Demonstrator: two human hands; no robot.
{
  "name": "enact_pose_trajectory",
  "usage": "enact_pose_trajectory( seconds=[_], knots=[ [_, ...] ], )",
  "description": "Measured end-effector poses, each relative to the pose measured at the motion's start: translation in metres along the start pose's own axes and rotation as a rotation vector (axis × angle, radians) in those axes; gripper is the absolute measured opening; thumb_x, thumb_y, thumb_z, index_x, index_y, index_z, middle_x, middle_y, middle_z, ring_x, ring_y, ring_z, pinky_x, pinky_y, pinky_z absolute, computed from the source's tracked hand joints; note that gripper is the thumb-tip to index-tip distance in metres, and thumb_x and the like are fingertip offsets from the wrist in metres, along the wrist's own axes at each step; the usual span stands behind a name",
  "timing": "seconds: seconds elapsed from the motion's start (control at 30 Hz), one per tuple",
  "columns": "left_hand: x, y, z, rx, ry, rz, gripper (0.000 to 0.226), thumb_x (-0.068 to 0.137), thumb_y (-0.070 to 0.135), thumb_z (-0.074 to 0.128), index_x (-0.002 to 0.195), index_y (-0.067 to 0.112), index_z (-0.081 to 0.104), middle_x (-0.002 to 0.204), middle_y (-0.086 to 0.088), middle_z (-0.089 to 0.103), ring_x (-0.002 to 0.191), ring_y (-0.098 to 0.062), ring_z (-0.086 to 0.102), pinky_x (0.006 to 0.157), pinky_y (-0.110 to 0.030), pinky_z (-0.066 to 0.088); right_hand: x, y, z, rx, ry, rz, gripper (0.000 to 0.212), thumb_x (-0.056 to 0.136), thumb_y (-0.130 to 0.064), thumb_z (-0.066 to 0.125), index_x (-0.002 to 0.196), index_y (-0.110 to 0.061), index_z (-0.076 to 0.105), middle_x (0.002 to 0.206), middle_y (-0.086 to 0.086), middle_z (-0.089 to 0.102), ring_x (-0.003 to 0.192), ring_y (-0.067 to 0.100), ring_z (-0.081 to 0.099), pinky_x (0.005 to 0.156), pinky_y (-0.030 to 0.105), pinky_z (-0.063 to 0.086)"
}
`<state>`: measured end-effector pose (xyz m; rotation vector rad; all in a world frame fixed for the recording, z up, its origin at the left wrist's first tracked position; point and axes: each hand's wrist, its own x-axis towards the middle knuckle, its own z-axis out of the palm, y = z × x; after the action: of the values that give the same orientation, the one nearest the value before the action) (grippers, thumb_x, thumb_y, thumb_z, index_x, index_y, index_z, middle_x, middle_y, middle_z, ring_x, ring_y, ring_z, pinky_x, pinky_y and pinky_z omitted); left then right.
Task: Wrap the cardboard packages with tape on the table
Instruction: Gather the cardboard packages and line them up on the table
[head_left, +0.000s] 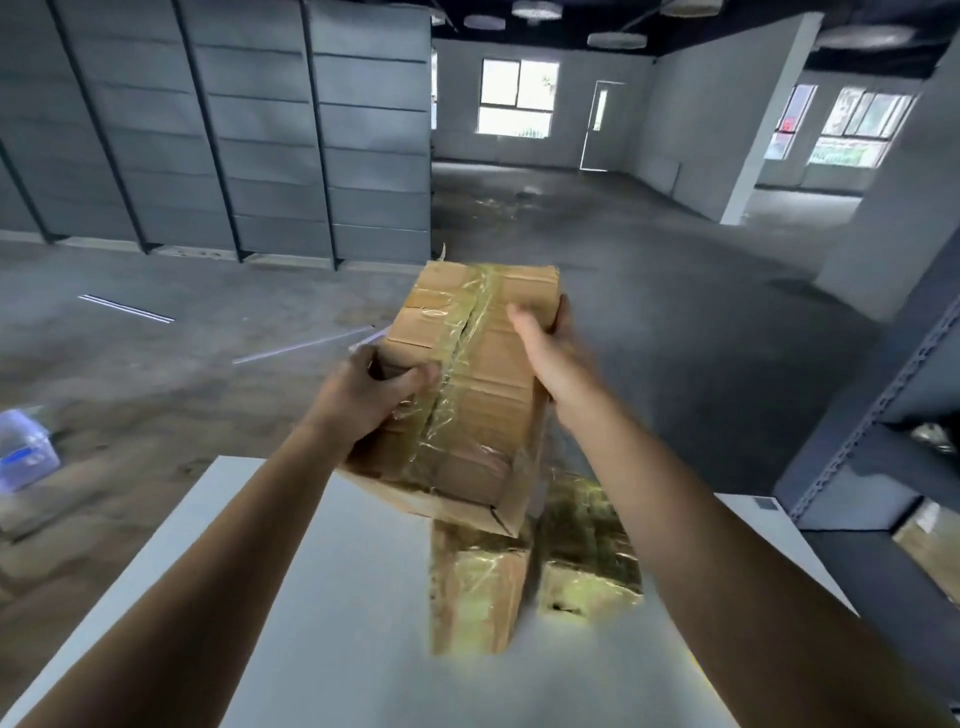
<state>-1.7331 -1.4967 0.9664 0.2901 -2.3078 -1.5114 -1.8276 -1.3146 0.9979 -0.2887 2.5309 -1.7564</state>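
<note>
Both hands on one cardboard package, held in the air above the far part of the white bench. Its long axis runs away from me, near end low, far end raised and leaning slightly right, broad face up. Left hand grips the near-left long edge, thumb lying on the top face, fingers curled round the side. Right hand grips the right long edge further out towards the far end, thumb on top, fingers wrapped over the side. So the left hand is nearer to me and the right is further out: a diagonal hold across the package. A wrinkled band of clear tape runs lengthwise down the middle seam, with more film across the near end. The cardboard at the near-right corner appears to stand off a little, possibly a loose flap. Beneath the held package, on the bench, lie a second package and a third package, side by side and just apart, both glossy with tape. No tape roll in view. Judgement: this one is partly wrapped. Any turn for a further pass would go about the long axis, the two hands working on opposite long edges. Risks: slick film under the thumbs, and the near corner catching.
</note>
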Motion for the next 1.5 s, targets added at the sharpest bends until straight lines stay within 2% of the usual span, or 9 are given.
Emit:
enact_pose_trajectory(
  seconds=[0.5, 0.7, 0.9, 1.03, 1.17, 1.27, 1.3, 1.37, 1.5],
  knots=[
    [0.014, -0.080, -0.115, 0.412, 0.158, -0.162, 0.060, 0.082, 0.060, 0.060, 0.115, 0.014, 0.041, 0.117, -0.012, 0.061, 0.107, -0.036, 0.058, 0.083, -0.040, 0.045, -0.002, -0.031, 0.160, -0.065, -0.080, -0.001, 0.101, 0.073, -0.024, 0.083, 0.148, -0.028, 0.017, 0.133, -0.005, 0.048, 0.108, 0.008, 0.043, 0.089, 0.026, 0.035],
    [0.017, -0.103, -0.116, 0.615, 0.017, -0.337, 0.119, 0.060, 0.082, 0.064, 0.139, 0.003, 0.024, 0.127, -0.012, 0.044, 0.118, -0.033, 0.051, 0.090, -0.042, 0.046, -0.009, 0.002, 0.206, -0.197, -0.099, 0.005, 0.108, 0.072, -0.029, 0.083, 0.151, -0.025, 0.010, 0.139, 0.000, 0.043, 0.125, 0.018, 0.046, 0.089, 0.021, 0.031],
    [0.008, -0.142, -0.115, 0.565, -0.173, -0.312, 0.025, 0.076, 0.039, 0.060, 0.078, 0.014, 0.060, 0.079, -0.003, 0.061, 0.080, -0.027, 0.060, 0.061, -0.031, 0.043, -0.025, 0.047, 0.225, -0.278, -0.223, 0.119, 0.097, 0.074, -0.030, 0.083, 0.148, -0.019, 0.021, 0.135, -0.007, 0.038, 0.126, 0.011, 0.038, 0.085, 0.014, 0.026],
    [0.004, -0.170, -0.110, 0.541, -0.284, -0.381, 0.026, 0.082, 0.034, 0.056, 0.071, 0.011, 0.053, 0.071, -0.003, 0.057, 0.069, -0.020, 0.053, 0.055, -0.028, 0.036, -0.038, 0.078, 0.224, -0.249, -0.321, 0.201, 0.093, 0.081, -0.027, 0.077, 0.150, -0.023, 0.014, 0.135, -0.005, 0.041, 0.106, 0.004, 0.035, 0.073, 0.008, 0.032],
    [0.005, -0.199, -0.093, 0.543, -0.319, -0.458, 0.028, 0.080, 0.044, 0.055, 0.068, 0.019, 0.047, 0.072, 0.002, 0.053, 0.075, -0.021, 0.054, 0.057, -0.027, 0.034, -0.044, 0.112, 0.243, -0.421, -0.291, 0.210, 0.103, 0.077, -0.065, 0.064, 0.152, -0.032, 0.001, 0.152, -0.003, 0.027, 0.132, 0.016, 0.031, 0.106, 0.035, 0.029],
    [0.006, -0.208, -0.083, 0.587, -0.348, -0.462, 0.035, 0.066, 0.052, 0.045, 0.067, 0.017, 0.047, 0.071, 0.000, 0.056, 0.068, -0.017, 0.053, 0.053, -0.027, 0.033, -0.031, 0.155, 0.264, -0.512, -0.215, 0.263, 0.111, 0.059, -0.095, 0.039, 0.146, -0.043, -0.007, 0.151, 0.016, 0.034, 0.098, 0.018, 0.032, 0.060, 0.028, 0.044],
    [0.008, -0.209, -0.080, 0.600, -0.348, -0.461, 0.035, 0.066, 0.052, 0.045, 0.066, 0.017, 0.047, 0.071, -0.001, 0.055, 0.067, -0.017, 0.053, 0.052, -0.027, 0.032, -0.032, 0.156, 0.265, -0.541, -0.220, 0.283, 0.104, 0.066, -0.090, 0.038, 0.147, -0.042, -0.005, 0.144, 0.018, 0.041, 0.109, 0.052, 0.054, 0.046, 0.022, 0.034],
    [0.009, -0.210, -0.075, 0.628, -0.337, -0.465, 0.035, 0.074, 0.047, 0.049, 0.071, 0.013, 0.056, 0.074, -0.002, 0.058, 0.072, -0.022, 0.057, 0.055, -0.027, 0.036, -0.040, 0.143, 0.262, -0.578, -0.240, 0.278, 0.083, 0.089, -0.066, 0.043, 0.153, -0.030, 0.004, 0.121, 0.015, 0.054, 0.059, 0.023, 0.055, 0.038, 0.023, 0.031],
    [0.014, -0.217, -0.067, 0.727, -0.367, -0.422, 0.063, 0.085, 0.059, 0.051, 0.122, 0.008, 0.059, 0.119, -0.012, 0.062, 0.104, -0.030, 0.061, 0.082, -0.036, 0.050, -0.041, 0.140, 0.259, -0.630, -0.248, 0.240, 0.067, 0.100, -0.050, 0.035, 0.154, -0.024, 0.006, 0.141, 0.021, 0.042, 0.078, 0.023, 0.061, 0.056, 0.032, 0.048]
  ],
)
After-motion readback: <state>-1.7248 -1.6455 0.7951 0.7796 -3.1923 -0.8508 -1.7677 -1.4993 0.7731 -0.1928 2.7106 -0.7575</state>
